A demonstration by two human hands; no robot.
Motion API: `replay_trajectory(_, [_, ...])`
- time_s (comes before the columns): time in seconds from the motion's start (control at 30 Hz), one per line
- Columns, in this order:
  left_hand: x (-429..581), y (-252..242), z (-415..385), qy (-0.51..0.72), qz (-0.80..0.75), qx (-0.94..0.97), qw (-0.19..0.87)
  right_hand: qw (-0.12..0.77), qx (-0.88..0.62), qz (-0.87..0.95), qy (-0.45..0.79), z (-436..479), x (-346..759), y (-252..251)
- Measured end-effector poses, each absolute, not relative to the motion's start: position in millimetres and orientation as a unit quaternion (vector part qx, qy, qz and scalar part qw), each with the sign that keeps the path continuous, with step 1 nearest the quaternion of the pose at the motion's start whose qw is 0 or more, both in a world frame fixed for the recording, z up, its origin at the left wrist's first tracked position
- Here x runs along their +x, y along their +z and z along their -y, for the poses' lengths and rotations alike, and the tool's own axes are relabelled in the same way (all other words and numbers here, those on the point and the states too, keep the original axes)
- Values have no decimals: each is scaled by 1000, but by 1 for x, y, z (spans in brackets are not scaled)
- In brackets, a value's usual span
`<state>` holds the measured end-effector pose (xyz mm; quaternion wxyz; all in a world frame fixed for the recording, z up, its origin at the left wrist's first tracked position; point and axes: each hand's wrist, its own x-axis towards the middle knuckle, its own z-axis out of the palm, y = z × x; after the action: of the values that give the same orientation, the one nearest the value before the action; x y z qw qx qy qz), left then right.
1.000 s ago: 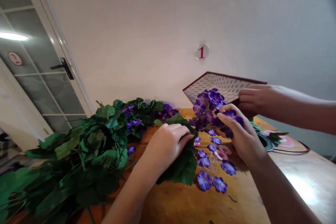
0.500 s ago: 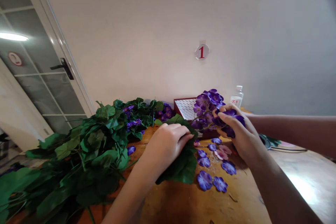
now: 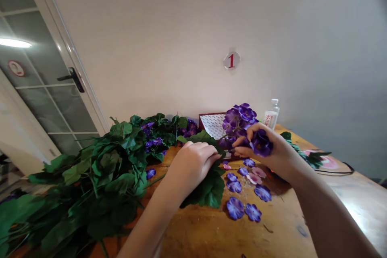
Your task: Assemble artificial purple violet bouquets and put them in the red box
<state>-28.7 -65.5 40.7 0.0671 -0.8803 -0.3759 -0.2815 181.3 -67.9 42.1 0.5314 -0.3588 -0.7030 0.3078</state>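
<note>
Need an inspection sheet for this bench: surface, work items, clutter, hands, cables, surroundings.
Surface: wooden table, glare at right.
Work items: purple flower spray, leaves on the table, blooms raised; purple blossom at its near end.
Clutter: loose blossoms; heap of leafy stems; red box; clear bottle.
Hands: left hand closed on the spray's leaves; right hand pinching the blossom.
Cables: black cable at the right edge.
Surroundings: wall sign "1"; glazed door at left.

I count hands 2: left hand [image 3: 192, 165], right hand [image 3: 279, 157] | flower spray [image 3: 242, 116] 1 | loose purple blossoms [image 3: 235, 208] 8: seven at 7 o'clock of the right hand, one at 9 o'clock of the left | pink blossoms [image 3: 255, 178] 2 | bottle [image 3: 271, 115] 1 | patterned box [image 3: 213, 124] 1 | number sign [image 3: 231, 60] 1
</note>
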Motion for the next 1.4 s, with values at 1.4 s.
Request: replay_trajectory(1.4, [-141,-45,-53,-216,754,-621,-5,202,-570,785,137,53,201,27])
